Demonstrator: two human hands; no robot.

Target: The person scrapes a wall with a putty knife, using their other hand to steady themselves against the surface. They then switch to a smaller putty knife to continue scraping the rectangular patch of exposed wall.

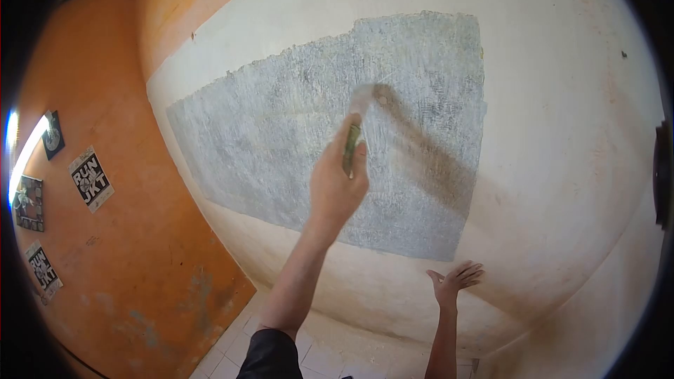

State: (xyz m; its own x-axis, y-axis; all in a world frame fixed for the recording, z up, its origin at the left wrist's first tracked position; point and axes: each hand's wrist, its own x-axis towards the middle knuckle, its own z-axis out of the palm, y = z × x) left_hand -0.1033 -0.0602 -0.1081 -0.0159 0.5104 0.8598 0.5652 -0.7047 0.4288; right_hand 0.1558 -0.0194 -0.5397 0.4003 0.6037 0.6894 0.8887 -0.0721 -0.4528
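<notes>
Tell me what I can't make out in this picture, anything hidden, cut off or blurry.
All in the head view:
Hand tool: its head is motion-blurred, so its type is unclear; the left hand hides part of its handle.
Right hand: its own back hides the palm, so contact with the wall is uncertain.
Dark object: cut off by the lens rim.
Wall spot: too small to identify.

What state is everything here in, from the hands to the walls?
Left hand: closed around the green-handled tool.
Right hand: open, holding nothing.
Green-handled tool: gripped, its far end blurred.
Grey patch: rough, ragged along its top edge.
White wall: has a few small marks.
Orange wall: scuffed and stained low down.
Posters: up on the orange wall.
Light: on.
</notes>
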